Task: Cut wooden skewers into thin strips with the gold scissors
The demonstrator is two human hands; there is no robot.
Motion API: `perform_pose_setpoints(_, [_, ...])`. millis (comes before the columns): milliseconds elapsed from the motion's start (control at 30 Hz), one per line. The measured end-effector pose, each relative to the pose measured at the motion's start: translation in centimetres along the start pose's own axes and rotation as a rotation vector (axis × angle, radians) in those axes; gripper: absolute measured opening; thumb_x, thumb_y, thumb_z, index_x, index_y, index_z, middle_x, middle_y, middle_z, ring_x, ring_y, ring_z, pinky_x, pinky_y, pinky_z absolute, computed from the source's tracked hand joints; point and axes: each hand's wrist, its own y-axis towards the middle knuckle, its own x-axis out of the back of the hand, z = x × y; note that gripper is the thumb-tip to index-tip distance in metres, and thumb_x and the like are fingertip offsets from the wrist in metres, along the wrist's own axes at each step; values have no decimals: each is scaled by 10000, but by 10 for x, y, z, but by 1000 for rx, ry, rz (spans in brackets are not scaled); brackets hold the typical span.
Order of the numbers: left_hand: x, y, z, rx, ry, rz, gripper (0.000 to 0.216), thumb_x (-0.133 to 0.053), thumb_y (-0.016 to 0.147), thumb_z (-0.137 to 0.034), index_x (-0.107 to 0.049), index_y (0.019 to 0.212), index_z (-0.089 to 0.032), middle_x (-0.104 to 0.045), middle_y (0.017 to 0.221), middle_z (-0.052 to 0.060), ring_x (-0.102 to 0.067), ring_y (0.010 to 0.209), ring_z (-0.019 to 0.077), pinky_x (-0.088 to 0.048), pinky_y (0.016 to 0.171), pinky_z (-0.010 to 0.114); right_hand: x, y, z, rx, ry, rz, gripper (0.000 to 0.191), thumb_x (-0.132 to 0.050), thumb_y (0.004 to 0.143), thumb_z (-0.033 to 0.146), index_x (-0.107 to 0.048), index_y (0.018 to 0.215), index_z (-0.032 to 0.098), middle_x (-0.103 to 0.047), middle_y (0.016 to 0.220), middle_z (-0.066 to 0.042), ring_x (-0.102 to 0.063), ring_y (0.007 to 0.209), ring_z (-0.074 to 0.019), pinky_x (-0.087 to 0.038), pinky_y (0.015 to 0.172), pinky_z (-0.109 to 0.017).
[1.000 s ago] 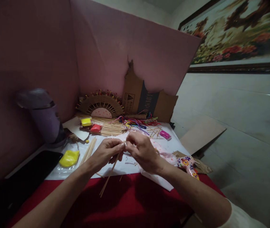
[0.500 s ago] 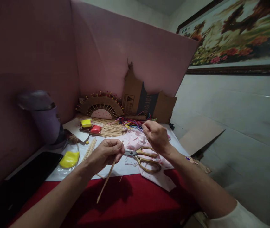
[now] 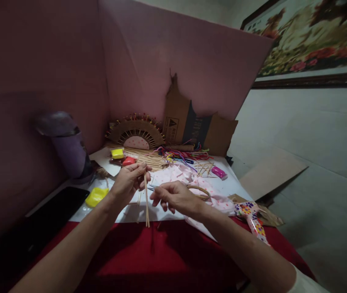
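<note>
My left hand (image 3: 127, 183) is closed round a thin wooden stick (image 3: 146, 201), which it holds nearly upright with the lower end over the red cloth (image 3: 167, 256). Just to its right, my right hand (image 3: 175, 197) hovers over the white sheet (image 3: 225, 187) with thumb and forefinger pinched; what they hold, if anything, is too small to make out. Gold-handled scissors (image 3: 199, 191) lie on pink dotted fabric (image 3: 179, 175) behind my right hand, partly hidden by it.
A cardboard fan of sticks (image 3: 135, 132), a pile of loose sticks (image 3: 147, 158), coloured cords (image 3: 185, 155), yellow (image 3: 96, 196), red (image 3: 128, 161) and pink (image 3: 219, 173) clay lie about. A purple cup (image 3: 68, 148) and dark tablet (image 3: 51, 211) sit left. A flowered glue gun (image 3: 251, 217) lies right.
My right hand came back from the cords at the rear to a spot beside the stick. My left hand turned the stick from slanting to nearly upright. The camera view shifted a little.
</note>
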Motion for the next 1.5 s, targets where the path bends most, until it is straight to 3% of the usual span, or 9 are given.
perform_pose_setpoints(200, [0,3,3,-29,43,-49,228,-652,706,-301,-613,779,-88,-586,547,13,-430,384,44,-305,368,162,-16,10,-6,-26,310,68,265,-635,687,378,-529,632,140,-555,526,34,-392,349,-31,-288,319,-149])
perform_pose_setpoints(467, [2,5,8,-22,144,-104,231,-650,687,-305,-599,760,-91,-611,557,26,-462,361,60,-332,361,179,-6,11,-19,-97,394,75,191,-615,699,309,-558,650,134,-559,529,44,-408,361,-27,-301,351,-154])
perform_pose_setpoints(633, [6,8,8,-45,270,-336,258,-643,667,-349,-575,684,-101,-567,464,-1,-395,270,56,-266,284,172,-7,13,-25,-141,428,-34,159,-608,695,266,-534,637,138,-578,525,40,-426,339,-29,-294,320,-145])
perform_pose_setpoints(767, [11,10,2,-98,260,-478,220,-625,671,-321,-572,653,-108,-505,390,-31,-312,239,35,-178,259,159,-7,13,-22,-229,398,-83,129,-596,689,207,-523,611,134,-563,448,42,-427,298,-36,-300,293,-137])
perform_pose_setpoints(933, [10,8,-7,-161,224,-523,192,-616,681,-289,-573,623,-112,-480,381,-45,-289,248,24,-156,272,162,-7,20,-11,-294,350,-91,87,-570,659,87,-532,592,128,-573,425,28,-494,329,-61,-374,321,-137])
perform_pose_setpoints(1167, [11,5,-19,-328,221,-573,212,-612,690,-302,-567,601,-115,-453,367,-56,-271,259,15,-133,288,161,-29,59,0,-356,297,-39,232,-508,691,29,-493,487,139,-548,379,8,-560,379,-104,-387,314,-148])
perform_pose_setpoints(1333, [17,6,-21,-348,232,-575,203,-593,709,-288,-568,605,-116,-458,361,-59,-289,255,22,-151,285,168,-42,76,-2,-304,276,-27,207,-529,761,122,-521,554,135,-589,470,-4,-545,391,-90,-384,332,-159])
perform_pose_setpoints(1433, [17,6,-21,-353,238,-582,206,-589,717,-291,-570,616,-113,-464,368,-59,-295,244,27,-159,274,174,-34,67,-1,-227,166,-126,144,-540,777,168,-561,640,131,-610,576,0,-505,387,-55,-299,313,-138])
perform_pose_setpoints(1500, [14,5,-19,-352,242,-537,219,-594,723,-307,-572,628,-111,-486,390,-51,-321,248,32,-183,274,176,-28,56,0,-127,84,-116,141,-547,786,207,-601,682,129,-596,597,10,-469,396,-34,-278,335,-131])
